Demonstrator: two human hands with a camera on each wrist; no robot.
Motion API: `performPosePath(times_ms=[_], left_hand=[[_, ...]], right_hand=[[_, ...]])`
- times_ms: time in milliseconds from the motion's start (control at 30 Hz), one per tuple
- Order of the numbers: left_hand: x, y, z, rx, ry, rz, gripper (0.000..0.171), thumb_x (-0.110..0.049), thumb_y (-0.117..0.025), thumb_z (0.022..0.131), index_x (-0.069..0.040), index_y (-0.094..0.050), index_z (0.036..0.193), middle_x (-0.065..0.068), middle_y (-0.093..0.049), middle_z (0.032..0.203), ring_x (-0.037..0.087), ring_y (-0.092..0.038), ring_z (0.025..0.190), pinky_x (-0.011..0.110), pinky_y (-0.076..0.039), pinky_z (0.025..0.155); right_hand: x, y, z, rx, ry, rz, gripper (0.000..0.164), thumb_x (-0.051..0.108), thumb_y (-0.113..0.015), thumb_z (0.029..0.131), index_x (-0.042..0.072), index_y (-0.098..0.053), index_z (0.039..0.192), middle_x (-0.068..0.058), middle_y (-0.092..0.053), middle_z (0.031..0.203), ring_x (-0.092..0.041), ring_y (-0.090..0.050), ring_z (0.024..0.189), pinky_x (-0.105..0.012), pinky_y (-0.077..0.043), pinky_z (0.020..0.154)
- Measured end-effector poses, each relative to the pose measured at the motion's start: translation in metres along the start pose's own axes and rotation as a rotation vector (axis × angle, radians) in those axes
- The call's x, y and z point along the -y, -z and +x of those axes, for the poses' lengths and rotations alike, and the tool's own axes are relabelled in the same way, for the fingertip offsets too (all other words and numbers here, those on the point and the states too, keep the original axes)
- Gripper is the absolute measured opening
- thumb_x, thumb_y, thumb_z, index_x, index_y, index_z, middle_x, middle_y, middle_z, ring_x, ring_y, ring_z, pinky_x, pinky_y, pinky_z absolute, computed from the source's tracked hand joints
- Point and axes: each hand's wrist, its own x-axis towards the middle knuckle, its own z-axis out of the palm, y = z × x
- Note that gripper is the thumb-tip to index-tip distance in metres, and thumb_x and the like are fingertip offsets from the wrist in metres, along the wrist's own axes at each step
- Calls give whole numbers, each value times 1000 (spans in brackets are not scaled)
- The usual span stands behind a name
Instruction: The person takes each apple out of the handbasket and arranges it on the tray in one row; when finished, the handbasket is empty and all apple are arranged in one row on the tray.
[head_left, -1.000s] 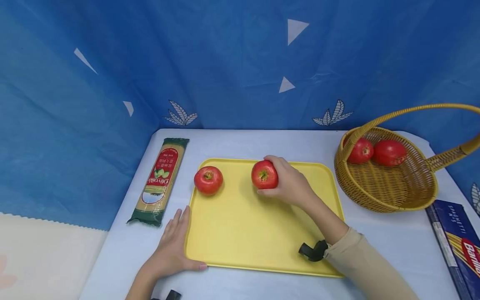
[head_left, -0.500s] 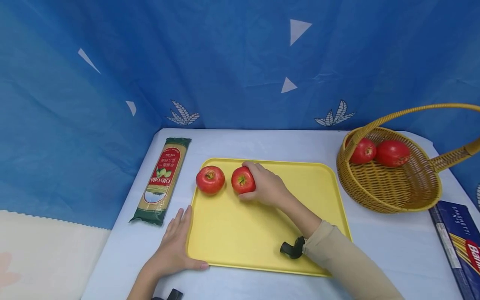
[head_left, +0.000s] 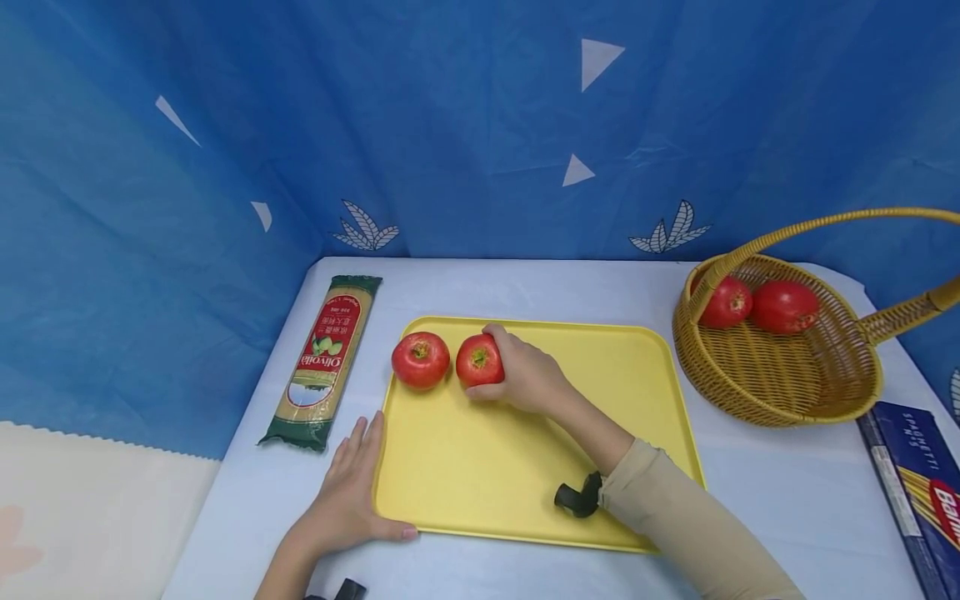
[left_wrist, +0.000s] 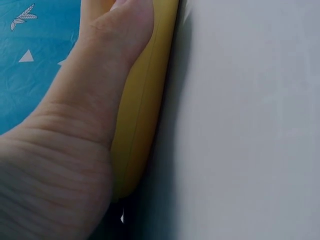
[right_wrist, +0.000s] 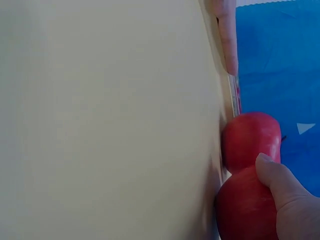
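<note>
On the yellow tray (head_left: 480, 475), my right hand (head_left: 525, 371) grips a red apple (head_left: 477, 362), thumb at its near side and fingers over its far side. Just left of it, in the tray's far left corner, sits another red apple (head_left: 421, 361). In the right wrist view the held apple (right_wrist: 247, 207) overlaps the other one, and my right thumb (right_wrist: 277, 177) lies along it. My left hand (head_left: 345, 492) rests at the tray's near left corner, fingers straight along the left edge and thumb along the front edge. The left wrist view has this thumb against the tray's yellow side (left_wrist: 142, 115).
A wicker basket (head_left: 750, 400) with a tall handle stands at right, holding two red fruits (head_left: 783, 307). Beside it lies a blue spaghetti box (head_left: 915, 475). A pasta packet (head_left: 322, 362) lies left of the tray. A blue curtain (head_left: 480, 133) hangs behind the table.
My right hand has carried the apple leftward across the tray, up close to the corner apple. Most of this came in the first half second. The left hand stays at the tray corner.
</note>
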Motion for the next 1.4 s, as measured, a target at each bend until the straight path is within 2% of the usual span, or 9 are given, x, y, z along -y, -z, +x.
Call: performPosePath(times_ms=[233, 467, 600, 700, 867, 1000, 1233, 1300, 1400], left_hand=[[-3, 2, 0, 11, 8, 5, 151, -75, -79, 39, -27, 10, 152, 4, 0, 161, 28, 7, 148, 56, -4, 117], [-3, 1, 0, 11, 9, 9, 151, -76, -78, 39, -26, 9, 152, 5, 0, 161, 28, 8, 148, 54, -3, 117], [-2, 0, 1, 10, 4, 9, 151, -76, -78, 39, -26, 9, 152, 5, -1, 161, 29, 8, 148, 53, -2, 118], [-2, 0, 1, 8, -2, 6, 151, -76, -78, 39, -26, 9, 152, 6, 0, 161, 29, 8, 148, 48, 2, 119], [-1, -1, -1, 1, -14, 9, 151, -77, -77, 40, -25, 10, 152, 6, 1, 161, 29, 8, 148, 30, 13, 118], [0, 0, -1, -1, -17, 5, 150, -76, -77, 41, -25, 10, 152, 5, 2, 161, 28, 8, 148, 26, 14, 116], [0, 0, -2, -3, -19, -1, 150, -76, -78, 41, -27, 10, 152, 5, 1, 161, 28, 8, 148, 32, 11, 118], [0, 0, -2, -3, -20, -2, 150, -76, -78, 41, -27, 10, 152, 5, 0, 161, 28, 7, 148, 32, 11, 118], [0, -1, -1, -5, -22, 1, 150, -76, -78, 41, -26, 10, 152, 6, 0, 161, 29, 7, 148, 30, 12, 118]], right_hand=[[-3, -4, -1, 38, -20, -2, 96, 70, -71, 64, 25, -33, 139, 7, -58, 104, -14, -53, 91, -29, -48, 64], [-7, -6, 0, 24, -4, -7, 95, 73, -69, 63, 23, -36, 138, 9, -54, 111, -10, -52, 96, -30, -50, 67], [-7, -5, -1, 28, 3, -18, 100, 72, -69, 64, 23, -33, 142, 8, -53, 120, -13, -52, 101, -33, -52, 71], [-5, -3, -3, 30, 15, -38, 104, 70, -71, 65, 23, -28, 147, 4, -49, 131, -18, -52, 109, -39, -53, 75], [-2, 5, -11, 7, 38, -69, 104, 64, -75, 66, 27, -24, 149, 2, -41, 143, -25, -50, 119, -47, -54, 80], [1, 17, -22, -35, 57, -90, 101, 63, -74, 66, 30, -26, 148, 3, -38, 146, -27, -47, 125, -50, -54, 83], [-7, 49, -57, -109, 92, -85, 93, 80, -54, 68, 36, -29, 145, 6, -40, 144, -22, -45, 129, -50, -51, 89], [-15, 59, -69, -142, 88, -78, 90, 79, -53, 70, 36, -30, 145, 7, -41, 143, -20, -49, 126, -48, -51, 89], [-30, 74, -87, -206, 72, -82, 85, 73, -57, 73, 33, -32, 144, 5, -42, 143, -19, -56, 111, -41, -53, 83]])
